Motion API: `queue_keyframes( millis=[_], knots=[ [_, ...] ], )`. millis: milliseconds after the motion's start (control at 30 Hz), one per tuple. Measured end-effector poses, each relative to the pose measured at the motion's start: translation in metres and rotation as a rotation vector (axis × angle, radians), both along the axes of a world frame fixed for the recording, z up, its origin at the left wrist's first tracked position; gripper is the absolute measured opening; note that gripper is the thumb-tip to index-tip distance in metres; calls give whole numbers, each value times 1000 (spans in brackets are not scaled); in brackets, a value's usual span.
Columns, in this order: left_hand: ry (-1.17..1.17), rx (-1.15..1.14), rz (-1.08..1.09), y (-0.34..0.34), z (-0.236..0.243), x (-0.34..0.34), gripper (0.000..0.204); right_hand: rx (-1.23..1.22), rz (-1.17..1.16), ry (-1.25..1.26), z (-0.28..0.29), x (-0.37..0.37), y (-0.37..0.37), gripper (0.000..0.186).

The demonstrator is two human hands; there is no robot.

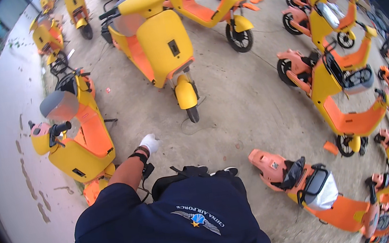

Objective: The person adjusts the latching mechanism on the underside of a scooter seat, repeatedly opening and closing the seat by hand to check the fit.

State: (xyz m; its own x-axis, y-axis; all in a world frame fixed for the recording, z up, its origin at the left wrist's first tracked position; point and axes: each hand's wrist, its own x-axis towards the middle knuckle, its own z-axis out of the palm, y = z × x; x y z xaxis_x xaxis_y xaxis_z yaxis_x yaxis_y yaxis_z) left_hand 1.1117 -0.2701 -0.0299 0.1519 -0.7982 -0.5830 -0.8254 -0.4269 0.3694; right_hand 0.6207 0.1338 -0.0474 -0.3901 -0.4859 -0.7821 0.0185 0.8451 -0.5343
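The nearest scooter [82, 159] has a yellow front panel [67, 163], an orange inner section [94, 131] and black handlebar grips [62, 127]. It stands on the concrete [235, 96] to the left of the white-gloved left hand [150, 143] — near, but apart. That hand looks compact, fingers bunched — whether it grips anything, I cannot tell. The right hand is out of view.

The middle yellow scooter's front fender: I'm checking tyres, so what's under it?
Under the yellow fender, the lower part of a black tyre shows; the fender covers the tyre's top.
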Motion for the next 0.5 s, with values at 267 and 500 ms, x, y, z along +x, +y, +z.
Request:
queue_keyframes(
  millis=[267, 500],
  knots=[
    [181, 221, 388, 43, 29, -47, 27, -34, 217, 37, -24, -152, -111, 8],
    [-56, -145, 273, 28, 21, -67, 21, -108, 480, -25, -3, -199, -319, 13]
  ],
)
